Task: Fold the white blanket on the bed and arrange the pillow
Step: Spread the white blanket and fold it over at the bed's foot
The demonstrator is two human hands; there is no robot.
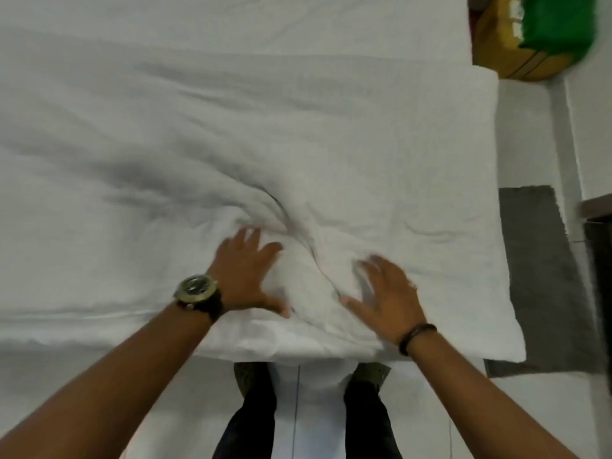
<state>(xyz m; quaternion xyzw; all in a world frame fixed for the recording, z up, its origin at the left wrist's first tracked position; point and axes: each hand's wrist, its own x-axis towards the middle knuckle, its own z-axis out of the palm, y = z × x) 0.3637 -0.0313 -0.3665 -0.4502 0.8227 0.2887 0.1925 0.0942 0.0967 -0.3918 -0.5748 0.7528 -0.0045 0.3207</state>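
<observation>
Left hand (246, 271) flat on the white blanket (231, 154), fingers spread wide, thumb pointing toward the bed's near edge, gripping nothing. Wristwatch (197, 290) with a dark strap on that wrist. Right hand (385, 298) also flat on the blanket, just beside the left, fingers splayed and somewhat blurred, holding nothing. Dark band (415, 337) round the right wrist. Between the two hands, a raised ridge of cloth with a deep dark crease curving away from them.

Blanket spread over most of the bed (397, 21), rumpled, with long soft folds fanning out from the hands toward the far left. Near edge of the blanket lying along the near edge of the bed; right-hand part doubled into a thicker, smoother slab whose corner hangs past the bed's near right corner. Bare white sheet showing along the far side of the bed, beyond the blanket. Cannot tell any pillow apart from the white bedding.

Below the bed's near edge, two legs in dark trousers (251, 422) on a pale tiled floor (523, 127). Right of the bed, a grey mat (543, 260) on the floor. Beyond the bed's far right corner, a yellow object (503, 54) with something bright green (559, 21) on it, both blurred.
</observation>
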